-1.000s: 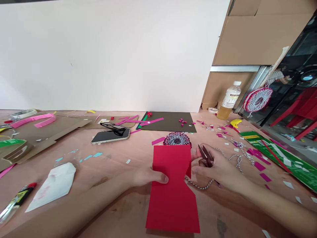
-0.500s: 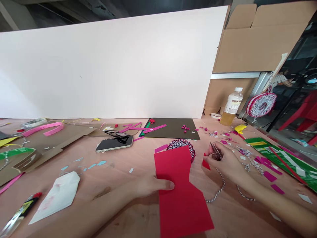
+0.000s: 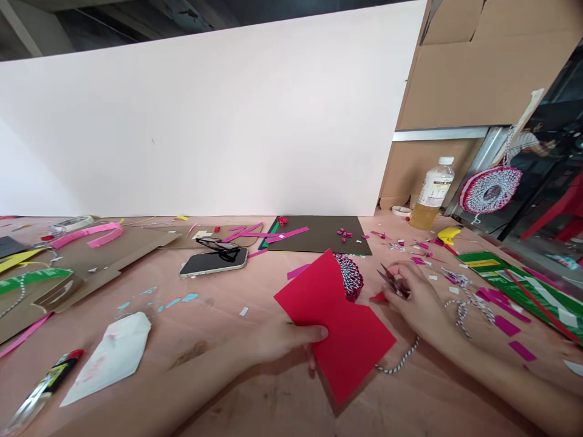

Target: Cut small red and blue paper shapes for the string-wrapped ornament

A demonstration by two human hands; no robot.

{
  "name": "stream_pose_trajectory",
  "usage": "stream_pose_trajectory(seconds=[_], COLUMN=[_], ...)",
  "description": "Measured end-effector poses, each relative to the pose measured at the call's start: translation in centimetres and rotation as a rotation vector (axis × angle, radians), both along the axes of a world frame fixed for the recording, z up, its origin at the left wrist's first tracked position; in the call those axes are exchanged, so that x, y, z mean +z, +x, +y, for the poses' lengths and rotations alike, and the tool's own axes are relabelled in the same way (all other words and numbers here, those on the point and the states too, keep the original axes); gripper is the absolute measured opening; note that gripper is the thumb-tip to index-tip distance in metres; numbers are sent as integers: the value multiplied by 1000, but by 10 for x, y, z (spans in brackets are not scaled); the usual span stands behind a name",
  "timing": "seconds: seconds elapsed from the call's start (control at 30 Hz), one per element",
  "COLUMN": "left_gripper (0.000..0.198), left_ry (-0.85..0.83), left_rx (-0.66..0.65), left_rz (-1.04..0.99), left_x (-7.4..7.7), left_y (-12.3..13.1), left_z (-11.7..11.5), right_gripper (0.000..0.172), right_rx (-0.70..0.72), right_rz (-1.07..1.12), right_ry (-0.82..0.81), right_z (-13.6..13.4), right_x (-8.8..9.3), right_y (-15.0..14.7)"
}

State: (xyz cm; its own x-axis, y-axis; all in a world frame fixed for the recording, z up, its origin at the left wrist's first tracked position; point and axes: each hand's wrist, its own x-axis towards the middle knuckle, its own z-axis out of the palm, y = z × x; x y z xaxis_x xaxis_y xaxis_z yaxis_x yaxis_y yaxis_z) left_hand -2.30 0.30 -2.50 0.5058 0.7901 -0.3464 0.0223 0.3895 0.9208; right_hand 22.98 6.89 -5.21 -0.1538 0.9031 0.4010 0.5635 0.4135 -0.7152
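The left hand (image 3: 289, 340) is pinching a notched sheet of red paper (image 3: 344, 334) between thumb and fingers, holding it above the table (image 3: 255, 285) and partly covering a woven disc (image 3: 352, 279). The right hand (image 3: 418, 297) is curling its fingers around small scissors (image 3: 394, 283), a red scrap (image 3: 378, 297) showing beside them.

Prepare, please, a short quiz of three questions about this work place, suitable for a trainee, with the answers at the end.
1. True or false: the left hand holds red paper.

2. Which thing is in the right hand?
a) phone
b) scissors
c) glasses

3. Fill in: the cap of the bottle is ____ in colour.

Key: 1. True. 2. b. 3. White.
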Motion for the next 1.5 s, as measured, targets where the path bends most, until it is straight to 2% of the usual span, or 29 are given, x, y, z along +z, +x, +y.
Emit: stream_pose_trajectory(seconds=[0.07, 0.13, 0.27, 0.37, 0.47, 0.53, 0.6, 0.7, 0.77, 0.87, 0.9, 0.97, 1.03, 1.1, 1.3, 1.5], left_gripper=[21, 16, 21, 9, 8, 27, 43, 43, 45, 60, 60, 48, 33, 30, 53, 53], left_ry=[-26, -87, -157, -133, 13, 129, 186, 236, 273, 265, 250, 216, 199, 194, 173, 149], left_rx=[19, 108, 215, 195, 103, 95, 189, 357, 346, 202, 151, 108, 111, 118, 50, 114], left_rz=[52, 45, 4, 146, 200, 83, -113, -301, -292, -217, -186, -127, -115, -151, -183, -217], left_x=[1, 1, 2, 6, 9, 8, 4, -1, -3, -4, -3, -2, -2, -1, -1, -6], left_y=[2, 4, 6, 10, 14, 17, 17, 15, 14, 17, 19, 24, 27, 28, 28, 30], left_z=[0, 0, 0, -5, -11, -12, -11, -8, -8, -10, -11, -13, -13, -14, -16, -14], right_gripper=[8, 11, 17, 31, 16, 6, 8, 20, 22, 21, 21, 22, 25, 28, 25, 25], right_rx=[65, 210, 506, 540, 557, 541, 505, 470, 439, 368, 340, 290, 245, 214, 146, 94], right_rz=[-11, -15, 45, 90, 124, 203, 296, 374, 369, 334, 327, 340, 368, 395, 465, 432], right_ry=[91, 117, 1, -119, -200, -267, -380, -500, -500, -448, -422, -380, -378, -401, -398, -444], right_z=[-11, -23, -48, -60, -64, -63, -59, -53, -49, -47, -47, -47, -49, -49, -45, -45], right_x=[1, 2, 6, 10, 14, 15, 15, 15, 13, 10, 9, 7, 6, 5, 5, 7], right_y=[0, 0, -6, -15, -20, -20, -19, -20, -22, -26, -27, -28, -28, -28, -25, -24])
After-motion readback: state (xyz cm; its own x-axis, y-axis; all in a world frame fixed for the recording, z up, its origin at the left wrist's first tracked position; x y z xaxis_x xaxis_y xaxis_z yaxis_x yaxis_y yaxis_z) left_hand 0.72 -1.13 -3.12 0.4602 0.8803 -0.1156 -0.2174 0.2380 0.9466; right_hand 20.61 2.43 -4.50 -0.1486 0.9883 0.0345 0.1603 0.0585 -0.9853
